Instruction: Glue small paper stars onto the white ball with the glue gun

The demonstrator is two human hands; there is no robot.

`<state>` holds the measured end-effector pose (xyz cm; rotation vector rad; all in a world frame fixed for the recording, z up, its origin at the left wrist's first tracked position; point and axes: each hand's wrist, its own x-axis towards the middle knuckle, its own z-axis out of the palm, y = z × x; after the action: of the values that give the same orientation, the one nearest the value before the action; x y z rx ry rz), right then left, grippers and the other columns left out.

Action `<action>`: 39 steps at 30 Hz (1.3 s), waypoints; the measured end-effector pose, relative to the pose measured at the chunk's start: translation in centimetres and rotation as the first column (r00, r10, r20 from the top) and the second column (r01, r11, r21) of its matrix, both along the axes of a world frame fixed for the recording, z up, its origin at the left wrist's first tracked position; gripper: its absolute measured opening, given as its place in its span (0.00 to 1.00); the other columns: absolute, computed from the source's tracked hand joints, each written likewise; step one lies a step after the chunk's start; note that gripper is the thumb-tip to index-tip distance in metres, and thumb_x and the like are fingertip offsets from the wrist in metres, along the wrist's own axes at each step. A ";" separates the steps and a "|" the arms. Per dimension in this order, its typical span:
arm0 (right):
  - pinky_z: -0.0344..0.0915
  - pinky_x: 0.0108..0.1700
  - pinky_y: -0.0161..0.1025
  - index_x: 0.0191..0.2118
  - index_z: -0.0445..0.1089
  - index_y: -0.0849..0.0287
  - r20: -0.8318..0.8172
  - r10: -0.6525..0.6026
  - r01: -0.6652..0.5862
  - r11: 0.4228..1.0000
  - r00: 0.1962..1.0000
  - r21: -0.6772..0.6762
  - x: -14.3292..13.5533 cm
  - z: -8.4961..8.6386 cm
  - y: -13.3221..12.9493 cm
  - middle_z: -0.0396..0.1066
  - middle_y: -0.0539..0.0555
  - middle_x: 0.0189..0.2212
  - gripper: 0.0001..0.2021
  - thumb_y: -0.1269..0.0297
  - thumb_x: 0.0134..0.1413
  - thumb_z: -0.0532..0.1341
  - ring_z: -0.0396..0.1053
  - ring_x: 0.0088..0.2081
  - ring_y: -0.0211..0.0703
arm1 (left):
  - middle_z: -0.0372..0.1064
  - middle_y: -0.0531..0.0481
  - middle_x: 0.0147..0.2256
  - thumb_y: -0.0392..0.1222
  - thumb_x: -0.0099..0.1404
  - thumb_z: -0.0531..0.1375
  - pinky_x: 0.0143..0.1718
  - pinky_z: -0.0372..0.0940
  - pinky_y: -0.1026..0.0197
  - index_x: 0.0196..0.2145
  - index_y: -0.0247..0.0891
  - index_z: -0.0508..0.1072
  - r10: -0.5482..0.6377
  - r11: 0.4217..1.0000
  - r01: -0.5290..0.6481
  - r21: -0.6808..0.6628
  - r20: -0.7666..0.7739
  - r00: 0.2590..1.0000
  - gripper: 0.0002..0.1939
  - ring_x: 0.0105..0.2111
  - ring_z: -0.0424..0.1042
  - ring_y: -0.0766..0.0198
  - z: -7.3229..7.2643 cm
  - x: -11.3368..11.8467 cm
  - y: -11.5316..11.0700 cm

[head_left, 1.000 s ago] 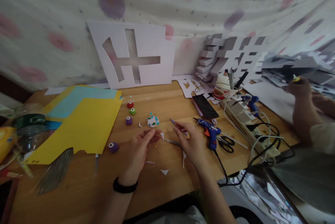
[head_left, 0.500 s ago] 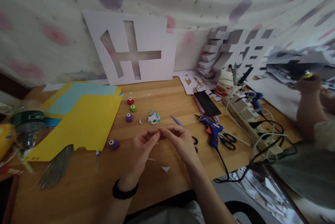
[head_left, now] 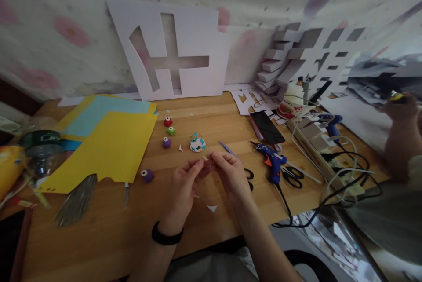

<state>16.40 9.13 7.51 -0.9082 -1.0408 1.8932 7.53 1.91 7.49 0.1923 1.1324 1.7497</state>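
Observation:
My left hand (head_left: 184, 185), with a black band on its wrist, and my right hand (head_left: 229, 174) meet over the middle of the wooden table. Their fingertips pinch a tiny pale piece (head_left: 205, 158), too small to make out. Just beyond them lies a small white pouch-like item with blue and green stars (head_left: 197, 143). Left of it are a red one-eyed figure (head_left: 168, 121), a green one (head_left: 171, 130) and two purple ones (head_left: 166, 142). A white paper triangle (head_left: 212, 208) lies below my hands.
Yellow sheets (head_left: 132, 141), a bottle (head_left: 41, 150) and thin wires (head_left: 77, 200) are at left. On the right are a blue glue gun (head_left: 272, 161), scissors (head_left: 292, 176), a phone (head_left: 267, 127), a power strip (head_left: 316, 154) and cables. Another person's hand (head_left: 400, 112) holds something at far right.
The view has shifted slightly. My hands are still together, with the fingers turned a little, and the pale piece between the fingertips shows more clearly.

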 end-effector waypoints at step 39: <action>0.70 0.25 0.31 0.25 0.66 0.55 0.015 -0.115 0.109 0.969 0.993 0.223 11.1 4.5 2.7 0.78 0.52 0.23 0.16 0.54 0.51 0.70 0.73 0.23 0.38 | 0.82 0.45 0.33 0.36 0.59 0.64 0.45 0.71 0.60 0.30 0.34 0.78 0.209 0.969 -0.236 0.070 0.271 0.940 0.03 0.35 0.80 0.62 -0.5 -3.4 -0.4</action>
<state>27.51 11.87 11.99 -0.8469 -1.1658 1.6382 4.12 1.51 6.96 -0.1092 0.8997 1.9684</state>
